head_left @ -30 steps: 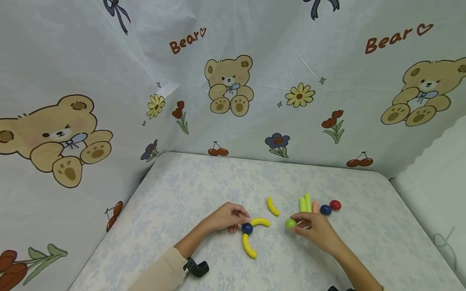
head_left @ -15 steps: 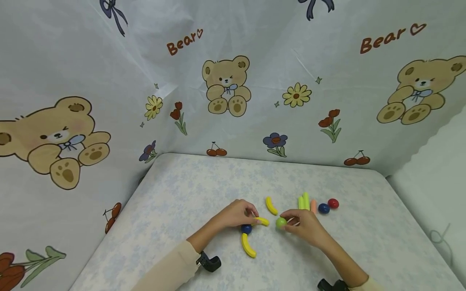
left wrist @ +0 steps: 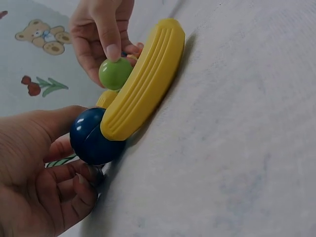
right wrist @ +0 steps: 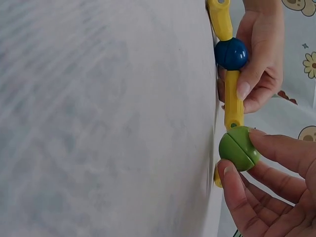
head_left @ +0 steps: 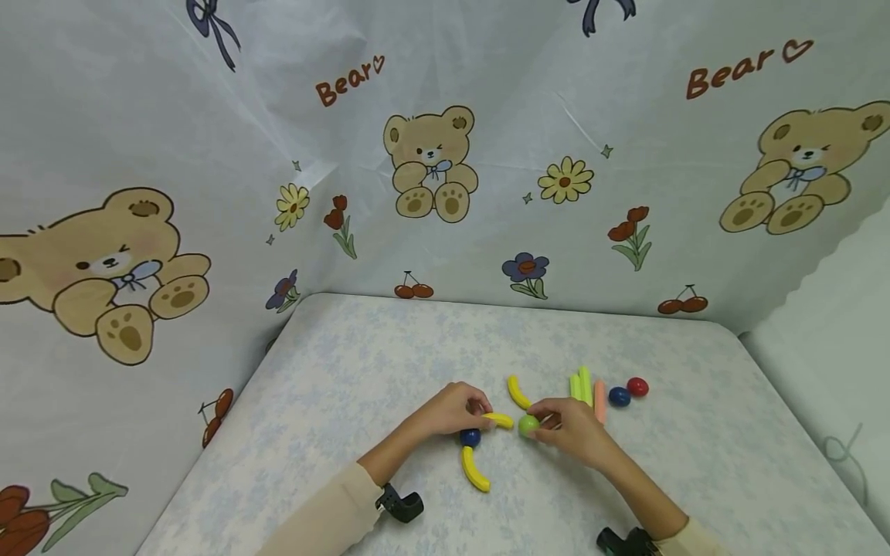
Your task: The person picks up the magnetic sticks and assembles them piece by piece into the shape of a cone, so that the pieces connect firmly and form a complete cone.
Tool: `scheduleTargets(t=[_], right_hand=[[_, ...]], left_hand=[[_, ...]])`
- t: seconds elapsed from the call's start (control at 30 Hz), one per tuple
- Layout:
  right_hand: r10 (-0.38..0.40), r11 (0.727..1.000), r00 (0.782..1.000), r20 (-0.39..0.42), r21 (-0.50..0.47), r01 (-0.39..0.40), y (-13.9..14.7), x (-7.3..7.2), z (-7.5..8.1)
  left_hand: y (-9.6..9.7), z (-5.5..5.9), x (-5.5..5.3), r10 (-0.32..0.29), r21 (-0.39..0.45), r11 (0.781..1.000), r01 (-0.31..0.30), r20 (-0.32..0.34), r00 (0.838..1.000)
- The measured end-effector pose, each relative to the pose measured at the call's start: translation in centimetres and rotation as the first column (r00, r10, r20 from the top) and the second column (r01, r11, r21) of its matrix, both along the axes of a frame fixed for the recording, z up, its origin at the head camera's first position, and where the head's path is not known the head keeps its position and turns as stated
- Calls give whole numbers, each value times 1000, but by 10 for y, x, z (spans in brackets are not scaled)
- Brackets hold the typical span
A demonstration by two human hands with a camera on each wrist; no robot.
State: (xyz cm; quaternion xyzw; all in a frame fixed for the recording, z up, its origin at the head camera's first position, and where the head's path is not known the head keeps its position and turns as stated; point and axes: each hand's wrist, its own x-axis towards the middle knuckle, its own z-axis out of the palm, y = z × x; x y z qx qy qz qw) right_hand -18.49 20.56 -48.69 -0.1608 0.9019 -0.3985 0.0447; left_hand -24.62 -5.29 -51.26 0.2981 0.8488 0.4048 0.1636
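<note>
My left hand (head_left: 452,409) pinches a curved yellow toy stick (right wrist: 233,101) with a grooved side. One end of that stick meets a dark blue ball (left wrist: 91,136). A second curved yellow stick (left wrist: 147,81) joins the same ball and extends toward the near side of the table. Between thumb and fingers, my right hand (head_left: 573,432) pinches a glossy green ball (right wrist: 239,149) with a seam around it. The green ball sits right at the free end of the stick under my left hand. Behind both hands lies a third curved yellow stick (head_left: 517,391), apart from the joined pieces.
Right of centre lie straight light-green sticks (head_left: 586,384) and an orange-pink stick (head_left: 599,400). Beside them are another dark blue ball (head_left: 619,397) and a red ball (head_left: 637,387). A bear-printed cloth (head_left: 445,255) hangs along the back of the pale patterned table (head_left: 389,340).
My left hand has shifted right from beside the blue ball onto the yellow stick. The right hand has carried the green ball left, up to that stick's end.
</note>
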Motion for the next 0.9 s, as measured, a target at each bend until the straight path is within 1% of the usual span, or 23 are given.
scheduleTargets(t=[0.2,0.43,0.77,0.9], right_hand=[[4,1000,1000,5,-6,-4,-5,-3,-1],[21,999,1000,19,-30,-21,-10,-5,-2],[73,997,997,15,-38,-72,-15,-7,-3],[78,996,996,32,-44,-76,-17,-8,-3]], left_hand=[[-2,-3,2,17,21,1000,-17,30,999],[-3,-1,6,52,43,997,-58,110,993],[-8,1,15,60,33,997,-68,186,981],[-11,2,19,62,35,997,-70,200,978]])
